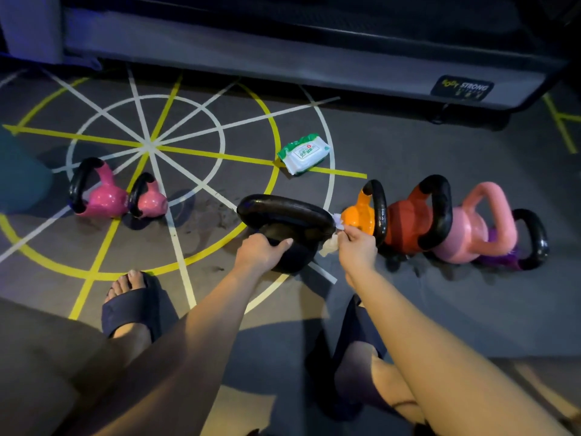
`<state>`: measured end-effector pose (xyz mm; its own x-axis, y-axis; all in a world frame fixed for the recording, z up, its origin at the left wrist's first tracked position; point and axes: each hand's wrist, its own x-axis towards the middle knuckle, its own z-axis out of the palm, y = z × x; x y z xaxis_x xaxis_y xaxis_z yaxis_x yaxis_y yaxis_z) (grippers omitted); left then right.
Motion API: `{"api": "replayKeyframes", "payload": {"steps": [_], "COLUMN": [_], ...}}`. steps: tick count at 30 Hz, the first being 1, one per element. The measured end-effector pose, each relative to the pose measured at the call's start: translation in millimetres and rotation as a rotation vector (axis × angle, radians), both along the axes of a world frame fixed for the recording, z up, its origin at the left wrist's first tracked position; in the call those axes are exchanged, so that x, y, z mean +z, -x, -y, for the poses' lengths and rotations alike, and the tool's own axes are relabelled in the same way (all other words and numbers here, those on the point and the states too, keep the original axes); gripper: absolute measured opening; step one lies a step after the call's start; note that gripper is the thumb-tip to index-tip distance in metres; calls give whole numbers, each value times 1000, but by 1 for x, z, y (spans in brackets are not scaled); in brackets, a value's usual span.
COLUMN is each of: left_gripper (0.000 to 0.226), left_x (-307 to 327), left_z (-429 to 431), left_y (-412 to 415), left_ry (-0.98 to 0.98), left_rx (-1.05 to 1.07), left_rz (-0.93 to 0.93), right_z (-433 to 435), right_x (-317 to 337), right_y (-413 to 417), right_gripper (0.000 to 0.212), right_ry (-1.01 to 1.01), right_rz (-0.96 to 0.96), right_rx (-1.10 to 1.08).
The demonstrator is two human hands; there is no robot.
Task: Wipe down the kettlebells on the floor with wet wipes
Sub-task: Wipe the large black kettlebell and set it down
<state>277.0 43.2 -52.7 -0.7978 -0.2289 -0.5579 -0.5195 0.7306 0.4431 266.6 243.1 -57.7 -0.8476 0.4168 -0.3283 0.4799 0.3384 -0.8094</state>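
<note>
The person's left hand (262,251) is gripping the black kettlebell (283,212). Its fingers are curling over the round body just below the handle, and the thumb is stretching out to the right across the top of the ball. The right hand (356,247) is pinching a crumpled white wipe (330,245) between thumb and fingers and pressing it against the right end of the black handle, where the handle is meeting the body. The black kettlebell is sitting on the grey floor (408,152) directly under and between both hands, on the yellow and white floor lines.

Just to the right of the right hand, an orange kettlebell (358,217) is heading a tight row, with a red kettlebell (405,225), a light pink kettlebell (465,234) and a purple kettlebell (509,258) following it. Well apart to the left, two pink kettlebells (103,199) are standing side by side. The pack of wet wipes (303,154) is lying on the floor beyond the black kettlebell, away from both hands.
</note>
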Motion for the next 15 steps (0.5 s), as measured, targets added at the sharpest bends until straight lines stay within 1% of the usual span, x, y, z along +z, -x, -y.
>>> {"api": "replayKeyframes", "payload": {"steps": [2,4,5,8,9,10,12,14,15], "left_gripper": [69,65,68,94,99,101,100,100,102], "left_x": [-1,-5,-6,-7,-8,-9,-9,-9,-9], "left_z": [-6,-11,-13,-20,-23,-26,-32,-36,-38], "left_y": [2,3,3,-1,-3,-4,-9,-13,-16], "left_ry": [47,79,86,41,7,-32,-106,-155,-179], "left_rx": [-18,7,31,130,160,187,241,274,286], "left_rz": [3,8,15,65,71,75,66,38,24], "right_z": [1,3,3,2,0,-2,-7,-14,-16], "right_x": [-9,-15,-19,-31,-34,-33,-20,0,7], "right_y": [-1,-1,0,3,6,11,25,40,47], "right_gripper": [25,23,22,22,22,22,19,16,14], "right_ry": [65,97,110,177,152,93,-15,2,47], "right_rz": [34,48,68,189,217,209,95,-27,-47], "right_rx": [-46,-57,-48,19,38,45,35,46,91]}}
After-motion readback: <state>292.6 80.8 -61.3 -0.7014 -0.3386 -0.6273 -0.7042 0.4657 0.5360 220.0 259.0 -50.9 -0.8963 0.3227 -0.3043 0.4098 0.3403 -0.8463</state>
